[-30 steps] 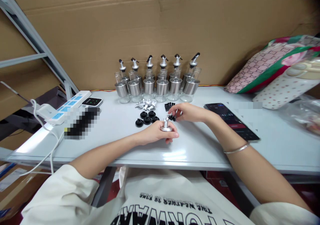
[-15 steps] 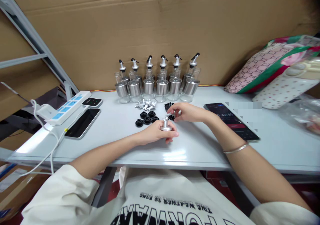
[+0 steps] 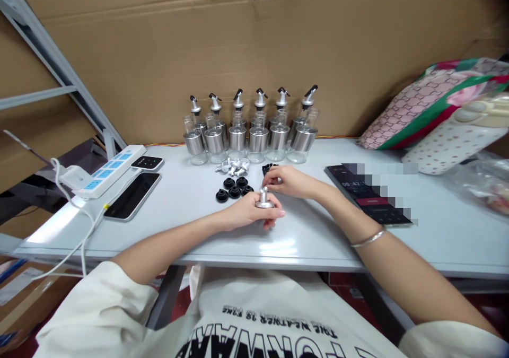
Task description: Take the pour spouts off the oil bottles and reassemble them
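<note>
Right hand (image 3: 288, 182) had shifted toward the wearer from the small black pieces (image 3: 269, 168), fingertips now right by the top of the silver spout (image 3: 264, 201). Left hand (image 3: 252, 212) had stayed put, fingers curled around that spout, holding it upright above the near part of the worktop (image 3: 191, 188). Right thumb and forefinger nearly together; couldn't tell if they pinched anything. Beyond the left hand lay black ribbed stoppers (image 3: 234, 191), then a silver pile (image 3: 234, 166). Farther back stood open bottles (image 3: 237, 137), capped bottles (image 3: 260, 101) behind, then cardboard (image 3: 159, 55).
</note>
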`<state>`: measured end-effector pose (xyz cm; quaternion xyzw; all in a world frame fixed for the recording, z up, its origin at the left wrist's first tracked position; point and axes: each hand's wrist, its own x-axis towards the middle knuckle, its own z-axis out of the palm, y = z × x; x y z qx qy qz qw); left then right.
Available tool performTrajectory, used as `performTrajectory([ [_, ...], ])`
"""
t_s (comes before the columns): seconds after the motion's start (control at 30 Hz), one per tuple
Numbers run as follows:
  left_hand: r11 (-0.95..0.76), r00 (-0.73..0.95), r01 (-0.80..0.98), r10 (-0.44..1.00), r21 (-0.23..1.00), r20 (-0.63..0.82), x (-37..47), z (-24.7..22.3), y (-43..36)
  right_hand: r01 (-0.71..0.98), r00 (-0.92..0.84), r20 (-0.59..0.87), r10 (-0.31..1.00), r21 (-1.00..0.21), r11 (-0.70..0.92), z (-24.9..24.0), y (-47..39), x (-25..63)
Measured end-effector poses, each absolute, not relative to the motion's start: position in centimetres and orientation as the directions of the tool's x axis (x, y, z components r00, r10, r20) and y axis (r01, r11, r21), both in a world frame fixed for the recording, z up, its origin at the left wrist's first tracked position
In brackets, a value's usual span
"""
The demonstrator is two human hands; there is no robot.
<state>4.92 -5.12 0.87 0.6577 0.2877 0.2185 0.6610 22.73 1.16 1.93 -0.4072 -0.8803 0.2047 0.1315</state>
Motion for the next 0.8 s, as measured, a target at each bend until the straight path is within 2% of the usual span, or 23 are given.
performTrajectory([
  [0.27, 0.032, 0.748, 0.074, 0.66, 0.997, -0.076, 4.9, 0.9, -5.1, 0.674, -0.652, 0.027, 0.758, -0.437, 0.595, 2.0, 1.6, 23.4],
  [0.43, 0.046, 0.749, 0.081, 0.656, 0.996, -0.091, 4.8, 0.7, -5.1, 0.681, -0.637, 0.013, 0.771, -0.459, 0.571, 3.0, 1.2, 24.0],
  [0.8, 0.045, 0.746, 0.084, 0.659, 0.995, -0.093, 4.9, 0.9, -5.1, 0.756, -0.577, -0.136, 0.806, -0.463, 0.463, 3.1, 1.1, 24.2],
])
